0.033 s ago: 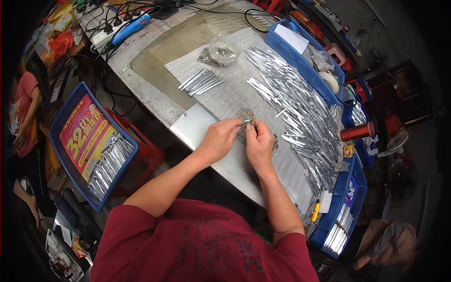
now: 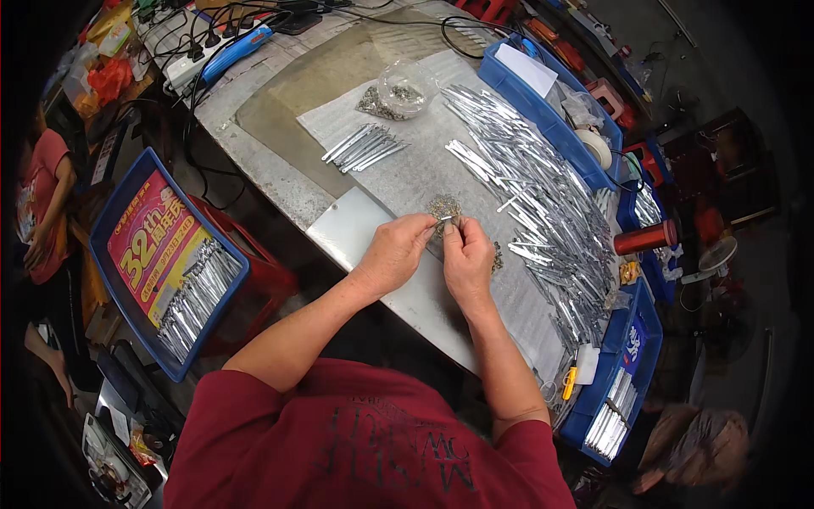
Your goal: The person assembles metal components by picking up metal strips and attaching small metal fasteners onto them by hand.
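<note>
Your left hand [image 2: 392, 253] and right hand [image 2: 468, 261] both pinch small metal piece [image 2: 446, 218]; ends covered, shape unclear; visible sliver runs roughly left-to-right, pointing direction indistinguishable.

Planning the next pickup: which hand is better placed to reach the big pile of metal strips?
Probably the right hand: the big pile lies to its right, while the left hand is on the far side, farther away.
</note>
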`<state>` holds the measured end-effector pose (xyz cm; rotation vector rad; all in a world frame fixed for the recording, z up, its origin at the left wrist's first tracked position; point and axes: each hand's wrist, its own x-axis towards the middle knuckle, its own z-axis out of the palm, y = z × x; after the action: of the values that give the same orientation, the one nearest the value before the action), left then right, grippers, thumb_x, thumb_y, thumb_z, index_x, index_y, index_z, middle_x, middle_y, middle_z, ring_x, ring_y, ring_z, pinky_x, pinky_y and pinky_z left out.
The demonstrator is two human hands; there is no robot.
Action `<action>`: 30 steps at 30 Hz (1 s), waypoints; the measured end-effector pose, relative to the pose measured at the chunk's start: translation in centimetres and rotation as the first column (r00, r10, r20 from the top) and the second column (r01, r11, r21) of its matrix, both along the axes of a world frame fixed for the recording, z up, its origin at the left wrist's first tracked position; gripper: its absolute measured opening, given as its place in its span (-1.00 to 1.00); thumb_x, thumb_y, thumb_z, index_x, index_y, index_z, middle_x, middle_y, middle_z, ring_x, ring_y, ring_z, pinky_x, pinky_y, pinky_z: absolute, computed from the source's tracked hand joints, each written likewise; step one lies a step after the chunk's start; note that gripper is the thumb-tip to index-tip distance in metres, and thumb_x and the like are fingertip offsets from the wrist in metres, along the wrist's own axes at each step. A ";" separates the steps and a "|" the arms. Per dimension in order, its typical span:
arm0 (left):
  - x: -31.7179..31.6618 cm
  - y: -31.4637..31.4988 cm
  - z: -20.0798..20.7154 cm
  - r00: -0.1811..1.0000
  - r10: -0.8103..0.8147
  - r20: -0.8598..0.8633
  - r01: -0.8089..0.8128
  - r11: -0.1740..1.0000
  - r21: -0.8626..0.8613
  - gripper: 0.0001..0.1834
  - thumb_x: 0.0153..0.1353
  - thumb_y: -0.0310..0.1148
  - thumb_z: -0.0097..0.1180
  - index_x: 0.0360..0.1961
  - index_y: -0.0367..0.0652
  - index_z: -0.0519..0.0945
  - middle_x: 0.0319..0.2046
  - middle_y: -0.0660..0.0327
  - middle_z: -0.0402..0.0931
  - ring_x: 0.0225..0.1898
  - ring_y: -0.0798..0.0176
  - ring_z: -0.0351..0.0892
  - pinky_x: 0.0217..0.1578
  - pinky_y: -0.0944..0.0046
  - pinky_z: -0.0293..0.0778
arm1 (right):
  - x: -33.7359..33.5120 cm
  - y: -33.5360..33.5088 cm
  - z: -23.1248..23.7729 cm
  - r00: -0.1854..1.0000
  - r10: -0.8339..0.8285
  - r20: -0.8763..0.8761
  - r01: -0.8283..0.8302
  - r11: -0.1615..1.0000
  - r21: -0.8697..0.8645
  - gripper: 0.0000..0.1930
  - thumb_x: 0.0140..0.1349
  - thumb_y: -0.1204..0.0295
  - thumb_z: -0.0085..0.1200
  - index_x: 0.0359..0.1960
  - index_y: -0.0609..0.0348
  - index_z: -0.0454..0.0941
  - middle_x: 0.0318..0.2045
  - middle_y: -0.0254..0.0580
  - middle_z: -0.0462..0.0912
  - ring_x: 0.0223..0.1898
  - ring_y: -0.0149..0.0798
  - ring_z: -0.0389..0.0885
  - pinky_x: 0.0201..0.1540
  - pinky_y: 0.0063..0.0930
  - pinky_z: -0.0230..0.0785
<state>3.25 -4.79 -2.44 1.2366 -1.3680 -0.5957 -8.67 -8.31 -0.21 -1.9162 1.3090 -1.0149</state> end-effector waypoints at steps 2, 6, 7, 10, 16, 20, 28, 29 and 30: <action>0.0 0.0 -0.1 1.000 0.012 0.023 -0.012 1.000 -0.002 -0.85 0.10 -0.54 -0.04 -0.28 -0.33 0.47 -0.43 0.02 0.50 -0.43 0.10 0.52 -0.43 0.29 0.41 | 0.2 0.0 0.1 0.999 -0.003 -0.039 0.001 0.999 -0.053 -0.85 0.08 0.46 -0.05 -0.46 0.35 0.41 -0.55 0.07 0.49 -0.51 0.01 0.47 -0.42 -0.31 0.29; 0.2 -0.4 0.1 0.999 0.016 0.036 -0.015 1.000 -0.019 -0.85 0.10 -0.53 -0.04 -0.28 -0.32 0.48 -0.44 0.02 0.50 -0.44 0.11 0.53 -0.43 0.29 0.42 | 0.2 -0.6 0.0 0.999 -0.012 -0.039 0.009 0.998 -0.063 -0.85 0.08 0.45 -0.04 -0.46 0.34 0.41 -0.55 0.04 0.49 -0.51 -0.03 0.47 -0.43 -0.32 0.29; 0.2 -0.4 0.0 0.999 0.017 0.046 -0.016 1.000 -0.015 -0.85 0.11 -0.52 -0.04 -0.28 -0.32 0.48 -0.44 0.02 0.50 -0.45 0.14 0.53 -0.44 0.30 0.42 | 0.2 -0.7 -0.1 1.000 -0.011 -0.021 0.010 0.999 -0.030 -0.83 0.09 0.44 -0.03 -0.46 0.34 0.41 -0.57 0.00 0.49 -0.52 -0.11 0.47 -0.44 -0.36 0.29; 0.3 -0.4 -0.2 1.000 0.007 -0.009 -0.007 1.000 0.029 -0.84 0.12 -0.51 -0.05 -0.28 -0.33 0.48 -0.47 0.04 0.51 -0.48 0.22 0.53 -0.47 0.33 0.43 | -0.1 -1.2 -0.1 1.000 0.018 0.026 -0.020 0.996 0.089 -0.81 0.11 0.41 -0.02 -0.45 0.35 0.42 -0.59 -0.11 0.49 -0.54 -0.30 0.44 -0.46 -0.45 0.28; 0.4 -0.5 -0.1 0.998 -0.006 -0.057 0.010 0.997 0.082 -0.84 0.14 -0.50 -0.07 -0.27 -0.34 0.48 -0.54 0.09 0.49 -0.53 0.32 0.50 -0.49 0.38 0.42 | -1.0 -1.7 -0.7 0.982 0.103 0.155 -0.121 0.986 0.115 -0.80 0.15 0.40 -0.03 -0.37 0.34 0.46 -0.62 -0.27 0.47 -0.54 -0.50 0.35 -0.48 -0.58 0.24; 0.2 -0.4 0.0 0.994 0.003 -0.110 0.004 0.998 0.067 -0.88 0.12 -0.50 -0.06 -0.33 -0.32 0.46 -0.56 0.01 0.44 -0.53 0.04 0.45 -0.51 0.22 0.35 | -1.2 -1.6 -0.5 0.983 0.112 0.143 -0.131 0.983 0.132 -0.79 0.16 0.39 -0.04 -0.34 0.34 0.46 -0.63 -0.29 0.45 -0.55 -0.50 0.33 -0.49 -0.60 0.23; 0.3 -0.6 -0.5 0.999 -0.003 -0.053 0.007 0.997 0.075 -0.84 0.15 -0.48 -0.06 -0.29 -0.33 0.48 -0.58 0.15 0.48 -0.55 0.37 0.47 -0.51 0.41 0.39 | -4.0 -3.2 0.6 0.990 0.000 0.139 -0.015 0.994 0.109 -0.80 0.14 0.42 -0.03 -0.34 0.34 0.49 -0.62 -0.29 0.47 -0.56 -0.53 0.32 -0.49 -0.63 0.23; 0.3 -0.6 -0.6 0.998 -0.014 -0.058 0.019 0.997 0.076 -0.84 0.15 -0.48 -0.06 -0.29 -0.33 0.48 -0.58 0.15 0.48 -0.55 0.37 0.47 -0.51 0.41 0.39 | -4.7 -3.4 0.8 0.997 -0.018 0.081 0.011 0.997 0.083 -0.81 0.13 0.42 -0.02 -0.34 0.34 0.49 -0.61 -0.26 0.49 -0.56 -0.51 0.35 -0.47 -0.62 0.24; 0.3 -0.6 -0.6 0.998 -0.007 -0.066 0.012 0.998 0.066 -0.84 0.15 -0.47 -0.06 -0.29 -0.33 0.49 -0.59 0.17 0.48 -0.55 0.39 0.46 -0.51 0.42 0.38 | -5.5 -3.7 0.9 0.999 -0.036 0.024 0.034 0.998 0.055 -0.81 0.13 0.43 -0.02 -0.34 0.34 0.49 -0.60 -0.23 0.50 -0.55 -0.50 0.37 -0.46 -0.61 0.25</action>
<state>3.55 -5.42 -3.05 1.2533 -1.3091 -0.6872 -14.15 -11.96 0.67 -1.8399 1.3470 -1.0067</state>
